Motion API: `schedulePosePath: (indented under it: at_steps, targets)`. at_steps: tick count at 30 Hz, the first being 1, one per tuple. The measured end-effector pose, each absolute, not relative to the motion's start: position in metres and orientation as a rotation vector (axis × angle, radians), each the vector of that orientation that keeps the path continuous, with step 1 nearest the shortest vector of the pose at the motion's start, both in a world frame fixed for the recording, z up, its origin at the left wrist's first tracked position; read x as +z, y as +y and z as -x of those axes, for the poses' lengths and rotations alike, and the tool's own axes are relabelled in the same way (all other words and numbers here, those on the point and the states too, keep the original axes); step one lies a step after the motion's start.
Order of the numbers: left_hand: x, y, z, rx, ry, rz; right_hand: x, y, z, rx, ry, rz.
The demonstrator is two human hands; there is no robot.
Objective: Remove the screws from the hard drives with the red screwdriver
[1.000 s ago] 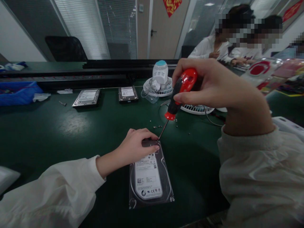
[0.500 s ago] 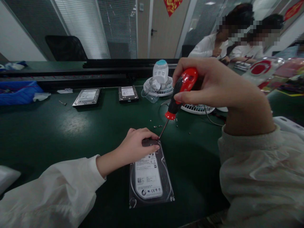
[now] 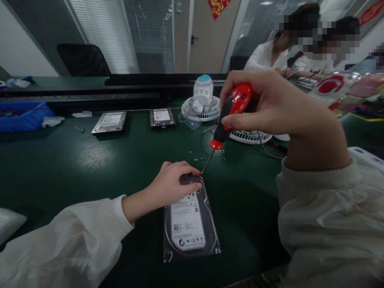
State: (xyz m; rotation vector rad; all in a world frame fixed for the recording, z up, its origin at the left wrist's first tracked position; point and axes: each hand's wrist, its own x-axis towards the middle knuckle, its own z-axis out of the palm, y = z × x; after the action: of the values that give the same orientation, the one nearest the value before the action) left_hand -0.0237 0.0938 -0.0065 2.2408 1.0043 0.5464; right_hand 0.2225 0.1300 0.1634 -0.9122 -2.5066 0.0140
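A hard drive [image 3: 188, 224] lies label up on the green table in front of me. My left hand [image 3: 174, 182] grips its far end, thumb on the top cover and fingers over the far edge. In my right hand [image 3: 258, 102] is a red and black screwdriver [image 3: 229, 116], held tilted by its handle. The screwdriver's tip meets the drive's far right corner, close to my left fingertips. Whether a screw sits under the tip is too small to tell. Several small screws [image 3: 199, 159] are scattered on the table just beyond the drive.
Two more hard drives [image 3: 109, 122] [image 3: 162, 118] lie farther back. Behind my right hand are a white fan [image 3: 203, 98] and a fan grille [image 3: 250, 137]. A blue bin [image 3: 25, 116] stands at the left. Two people [image 3: 270, 56] sit across at the right.
My right hand and the screwdriver have shifted very slightly to the right, the tip staying at the drive's corner. My left hand and the drive have not moved.
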Motion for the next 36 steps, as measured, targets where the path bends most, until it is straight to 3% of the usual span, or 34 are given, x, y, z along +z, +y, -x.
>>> schedulePosePath:
  at_steps: [36]
  targets:
    - [-0.0063,0.0934,0.0254,0.534,1.004,-2.244,0.1627,0.1286,-0.219,0.134,-2.481,0.894]
